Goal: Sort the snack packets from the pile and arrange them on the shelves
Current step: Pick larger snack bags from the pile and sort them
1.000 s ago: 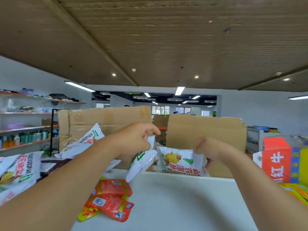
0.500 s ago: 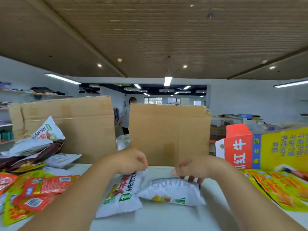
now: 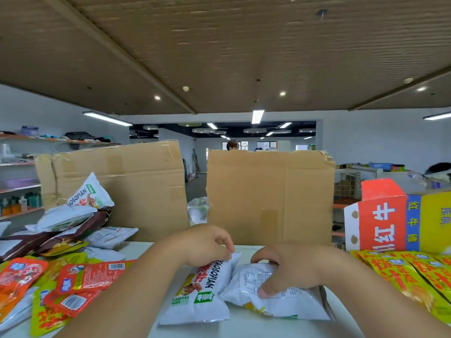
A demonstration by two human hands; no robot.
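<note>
Along the left edge of the tabletop [image 3: 244,330] lies the pile of snack packets [image 3: 85,279], red, yellow, brown and white, heaped up against a cardboard box [image 3: 122,186] at the far edge. Near the middle of the front edge, the left hand [image 3: 207,242] pinches the top edge of a white YAOBOPIAN packet [image 3: 200,296] lying flat, and just beside it the right hand [image 3: 290,267] curls over a second white packet [image 3: 280,303], thumb pressed on its face. Along the right edge, yellow packets [image 3: 402,276] lie in front of a red and yellow carton [image 3: 390,220].
</note>
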